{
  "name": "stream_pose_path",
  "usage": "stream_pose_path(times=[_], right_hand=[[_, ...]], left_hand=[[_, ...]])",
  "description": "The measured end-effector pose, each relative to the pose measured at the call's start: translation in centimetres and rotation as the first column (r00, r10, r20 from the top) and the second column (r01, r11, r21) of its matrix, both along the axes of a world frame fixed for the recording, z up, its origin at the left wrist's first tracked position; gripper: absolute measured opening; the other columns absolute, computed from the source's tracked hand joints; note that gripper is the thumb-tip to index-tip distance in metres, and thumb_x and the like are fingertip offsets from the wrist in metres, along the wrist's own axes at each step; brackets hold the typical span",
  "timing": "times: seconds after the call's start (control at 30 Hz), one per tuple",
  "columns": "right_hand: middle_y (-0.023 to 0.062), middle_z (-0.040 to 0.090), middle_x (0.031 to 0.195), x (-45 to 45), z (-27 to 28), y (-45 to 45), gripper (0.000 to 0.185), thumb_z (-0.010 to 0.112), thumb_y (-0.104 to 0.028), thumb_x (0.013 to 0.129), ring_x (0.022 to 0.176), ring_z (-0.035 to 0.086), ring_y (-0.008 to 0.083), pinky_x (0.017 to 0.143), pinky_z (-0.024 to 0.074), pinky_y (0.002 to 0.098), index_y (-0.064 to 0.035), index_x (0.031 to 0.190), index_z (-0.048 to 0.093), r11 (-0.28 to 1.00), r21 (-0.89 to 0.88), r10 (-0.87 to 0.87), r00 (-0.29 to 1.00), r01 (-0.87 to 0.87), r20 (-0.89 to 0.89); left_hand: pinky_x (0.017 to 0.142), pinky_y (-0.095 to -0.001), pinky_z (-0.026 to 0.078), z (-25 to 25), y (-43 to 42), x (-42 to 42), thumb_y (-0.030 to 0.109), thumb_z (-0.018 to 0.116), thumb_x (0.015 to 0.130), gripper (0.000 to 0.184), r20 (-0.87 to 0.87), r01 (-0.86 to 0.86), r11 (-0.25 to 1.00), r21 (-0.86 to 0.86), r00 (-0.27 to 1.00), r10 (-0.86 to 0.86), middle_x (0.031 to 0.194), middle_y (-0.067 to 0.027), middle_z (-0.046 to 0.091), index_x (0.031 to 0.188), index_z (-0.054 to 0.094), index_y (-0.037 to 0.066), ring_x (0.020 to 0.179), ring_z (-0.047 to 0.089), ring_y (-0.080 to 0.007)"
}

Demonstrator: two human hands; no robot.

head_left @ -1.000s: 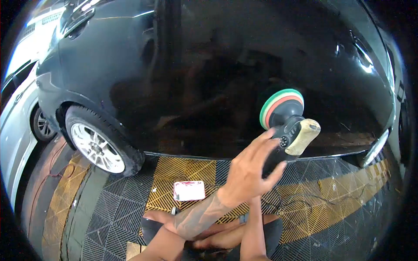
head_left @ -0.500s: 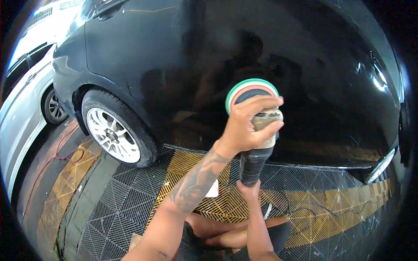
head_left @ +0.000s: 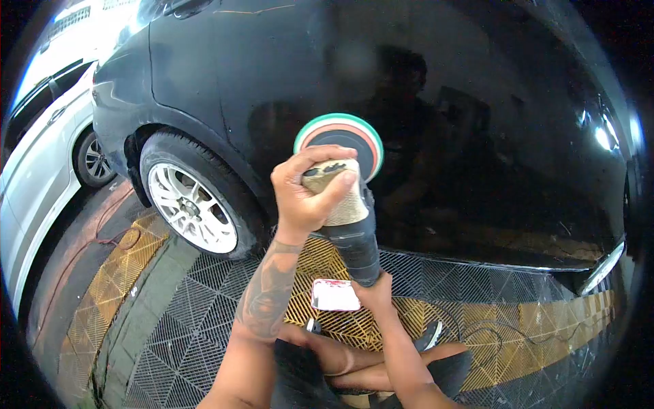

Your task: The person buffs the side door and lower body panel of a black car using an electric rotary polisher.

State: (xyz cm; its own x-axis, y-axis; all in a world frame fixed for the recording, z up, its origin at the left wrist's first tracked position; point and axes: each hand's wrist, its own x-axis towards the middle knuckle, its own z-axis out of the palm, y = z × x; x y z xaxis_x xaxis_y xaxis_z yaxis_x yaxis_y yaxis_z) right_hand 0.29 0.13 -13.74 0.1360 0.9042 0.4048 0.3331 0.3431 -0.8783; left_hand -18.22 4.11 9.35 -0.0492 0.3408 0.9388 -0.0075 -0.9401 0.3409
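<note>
A car polisher, its body wrapped in black and tan coverings, is held against the side of a black car. Its round pad, ringed in green, white and orange, faces the glossy panel and seems to touch it. My left hand, on the tattooed arm, grips the tan head of the machine from above, thumb and fingers wrapped round it. Lower down, my right hand is closed around the rear end of the black handle. Part of the pad is hidden behind the left hand and the polisher head.
A white-spoked wheel is left of the polisher. A white car stands at far left. A white, red-edged flat item lies on black and yellow grid tiles. A dark cable runs across the floor at right.
The polisher has moved left across the black panel with both hands on it, and its handle now slants down to the right. The white, red-edged item shows more fully.
</note>
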Motion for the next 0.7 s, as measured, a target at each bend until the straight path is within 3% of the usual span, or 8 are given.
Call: stream_pose_path(times=[0.03,0.13,0.23,0.33,0.53,0.63,0.7], right_hand=[[0.0208,0.076,0.089,-0.3,-0.3,0.3,0.035,0.082,-0.015,0.069,0.086,0.076,0.0274,0.075,0.0574,0.038,0.0062,0.094,0.071,1.0,0.008,0.013,0.999,-0.013,0.047],[0.0221,0.075,0.09,-1.4,0.6,0.5,0.037,0.082,-0.015,0.069,0.088,0.076,0.0295,0.076,0.0579,0.0389,0.0066,0.096,0.071,0.999,0.03,0.013,0.995,-0.016,0.096],[0.0248,0.073,0.089,-1.9,1.7,0.8,0.044,0.085,-0.027,0.069,0.085,0.072,0.042,0.076,0.0575,0.0449,0.0001,0.102,0.072,0.989,0.127,0.045,0.972,-0.076,0.23],[0.0249,0.072,0.091,-1.9,2.4,0.9,0.046,0.085,-0.028,0.069,0.085,0.071,0.0425,0.076,0.057,0.0462,-0.0008,0.104,0.071,0.996,0.075,0.027,0.957,-0.051,0.289],[0.0237,0.074,0.094,1.1,1.0,-0.4,0.045,0.083,-0.026,0.07,0.091,0.074,0.0378,0.078,0.0575,0.0418,-0.0019,0.107,0.071,0.999,0.013,0.049,0.994,-0.051,0.101],[0.023,0.075,0.097,3.7,-0.1,-1.7,0.049,0.084,-0.022,0.068,0.094,0.074,0.0309,0.083,0.057,0.04,0.0072,0.104,0.068,0.991,-0.131,0.019,1.0,-0.017,0.017],[0.0222,0.075,0.098,5.6,-0.6,-2.6,0.049,0.085,-0.022,0.068,0.093,0.074,0.0291,0.084,0.0569,0.0399,0.0073,0.104,0.068,0.991,-0.137,-0.012,0.999,0.007,-0.042]], left_hand=[[0.085,-0.0307,0.056,0.0,0.0,-0.3,0.006,0.077,0.078,0.025,0.09,0.043,0.998,-0.036,0.995,-0.039,0.098,-0.0119,0.077,0.102,0.075,-0.002,0.09,0.073,-0.0167],[0.09,-0.0369,0.056,-0.4,-0.1,-2.7,0.012,0.074,0.085,0.029,0.078,-0.017,0.999,-0.05,0.997,0.021,0.103,-0.0184,0.075,0.108,0.07,-0.005,0.096,0.072,-0.0234],[0.092,-0.0369,0.054,-0.8,-0.1,-4.8,0.013,0.071,0.087,0.029,0.137,-0.088,0.995,-0.045,0.986,0.094,0.104,-0.0185,0.074,0.11,0.069,-0.004,0.097,0.071,-0.0237],[0.092,-0.0371,0.054,-1.0,0.0,-5.2,0.011,0.07,0.087,0.028,0.201,-0.069,0.997,-0.04,0.977,0.076,0.104,-0.0188,0.073,0.11,0.069,-0.005,0.098,0.07,-0.0254],[0.091,-0.0354,0.054,-0.7,-0.8,0.2,0.006,0.07,0.086,0.026,0.067,-0.032,0.999,-0.044,0.997,0.035,0.105,-0.019,0.074,0.109,0.068,-0.004,0.097,0.07,-0.0238],[0.091,-0.034,0.053,-0.3,-1.3,4.5,0.006,0.07,0.086,0.025,-0.025,0.008,0.999,-0.045,1.0,-0.009,0.104,-0.0189,0.074,0.109,0.068,-0.004,0.097,0.07,-0.0225],[0.088,-0.0319,0.055,-0.1,-1.5,8.0,0.003,0.076,0.078,0.024,0.01,0.044,0.997,-0.067,0.999,-0.043,0.099,-0.0143,0.077,0.101,0.073,-0.004,0.092,0.073,-0.02]])
